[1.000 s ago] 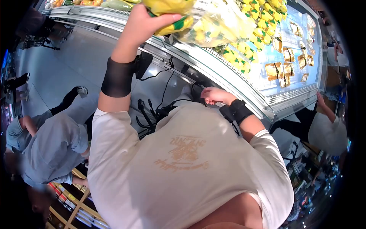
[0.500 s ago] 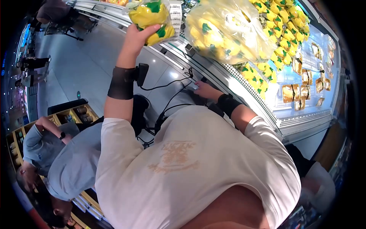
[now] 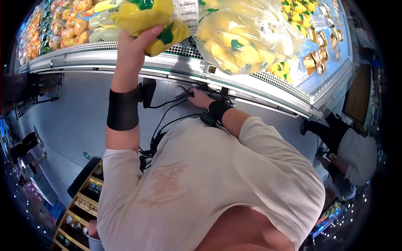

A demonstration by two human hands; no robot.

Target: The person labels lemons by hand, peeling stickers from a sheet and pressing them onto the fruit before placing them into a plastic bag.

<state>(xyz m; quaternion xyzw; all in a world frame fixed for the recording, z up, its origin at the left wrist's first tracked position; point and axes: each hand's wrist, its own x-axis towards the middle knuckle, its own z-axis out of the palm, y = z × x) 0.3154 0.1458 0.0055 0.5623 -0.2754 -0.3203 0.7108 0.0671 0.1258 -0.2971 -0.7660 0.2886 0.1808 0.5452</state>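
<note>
My left hand (image 3: 140, 42) is raised at the display case and closed on a clear plastic pack of yellow pieces with green patches (image 3: 146, 16). Its thumb presses on the front of the pack. A white strip printed with barcodes (image 3: 186, 16) shows just right of it. A large clear plastic bag (image 3: 251, 37), filled with similar yellow pieces, overlaps the case's front edge. Low down below that edge, near black cables (image 3: 167, 102), is my right hand (image 3: 201, 99). Its fingers are curled together, and what they hold, if anything, cannot be made out.
The display case (image 3: 167, 65) spans the view's top, with wrapped orange fruit (image 3: 75, 31) at left and gold-wrapped packs (image 3: 316, 62) at right. Wooden shelving (image 3: 81, 201) stands lower left. A person in a white top (image 3: 356, 154) is at right, and a cart (image 3: 31, 104) at left.
The view has swung, so the case edge now runs more level and fruit shows at left. My left hand still grips the pack. My right hand appears further left. Two people lower left have mostly left view.
</note>
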